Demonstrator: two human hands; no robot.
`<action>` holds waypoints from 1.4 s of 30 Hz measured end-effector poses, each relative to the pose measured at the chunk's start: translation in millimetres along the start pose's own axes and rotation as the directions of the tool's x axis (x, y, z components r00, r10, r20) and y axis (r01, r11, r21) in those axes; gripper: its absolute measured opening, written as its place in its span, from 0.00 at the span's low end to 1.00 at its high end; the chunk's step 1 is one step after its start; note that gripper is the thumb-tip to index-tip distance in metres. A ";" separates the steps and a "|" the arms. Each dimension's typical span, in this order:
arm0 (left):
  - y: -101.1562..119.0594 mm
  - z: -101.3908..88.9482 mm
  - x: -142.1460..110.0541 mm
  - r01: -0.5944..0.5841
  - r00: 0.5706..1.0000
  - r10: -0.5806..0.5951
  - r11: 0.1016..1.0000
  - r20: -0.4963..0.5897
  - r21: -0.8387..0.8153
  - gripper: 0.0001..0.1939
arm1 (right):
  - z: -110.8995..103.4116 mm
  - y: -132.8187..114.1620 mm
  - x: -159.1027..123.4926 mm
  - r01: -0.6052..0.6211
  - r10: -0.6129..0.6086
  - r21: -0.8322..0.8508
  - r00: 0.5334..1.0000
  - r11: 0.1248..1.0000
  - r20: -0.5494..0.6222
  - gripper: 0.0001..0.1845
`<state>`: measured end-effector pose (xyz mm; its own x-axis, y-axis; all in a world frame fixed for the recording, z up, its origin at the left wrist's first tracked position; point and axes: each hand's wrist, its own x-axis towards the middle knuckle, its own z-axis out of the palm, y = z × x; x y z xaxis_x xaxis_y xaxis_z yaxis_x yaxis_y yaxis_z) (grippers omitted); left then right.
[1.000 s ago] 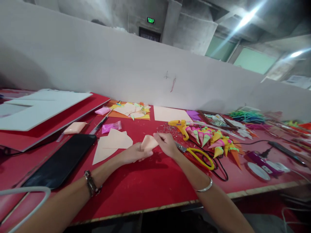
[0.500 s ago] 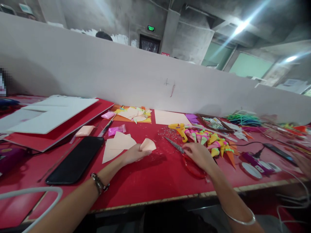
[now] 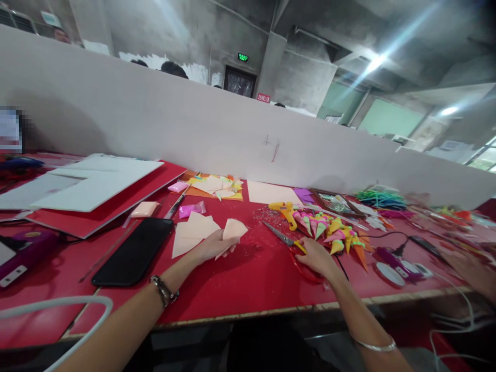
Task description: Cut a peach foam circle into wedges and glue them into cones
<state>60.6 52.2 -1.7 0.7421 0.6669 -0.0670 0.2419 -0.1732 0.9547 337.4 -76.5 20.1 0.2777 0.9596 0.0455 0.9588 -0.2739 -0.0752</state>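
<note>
The left hand [image 3: 216,246] has its grip closed on one folded peach paper [image 3: 234,230], which is above the near-middle part of the red counter [image 3: 232,299]. The right hand [image 3: 318,257] is grasping one pair of scissors [image 3: 284,237] by the yellow handle; the red handle shows partly on the near side, and the two blades point to the far left. Just left of the left hand lie at least two peach paper pieces [image 3: 194,233], overlapping. Farther left there is one black phone [image 3: 134,251]. Beyond the scissors is one yellow glue gun [image 3: 285,212], and beside it one pile of small colourful cones [image 3: 336,230], too crowded for me to count exactly.
</note>
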 end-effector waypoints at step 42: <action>25.6 -6.3 -11.3 -0.290 0.929 0.120 0.823 -0.349 -0.489 0.20 | -11.9 -67.9 -31.1 0.296 -0.285 0.430 0.954 0.853 -0.092 0.15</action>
<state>54.4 44.8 25.3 0.5007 0.8519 0.1533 -0.3219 0.0188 0.9466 264.4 -88.5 35.6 -0.0026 0.9877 0.1566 0.8744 0.0782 -0.4788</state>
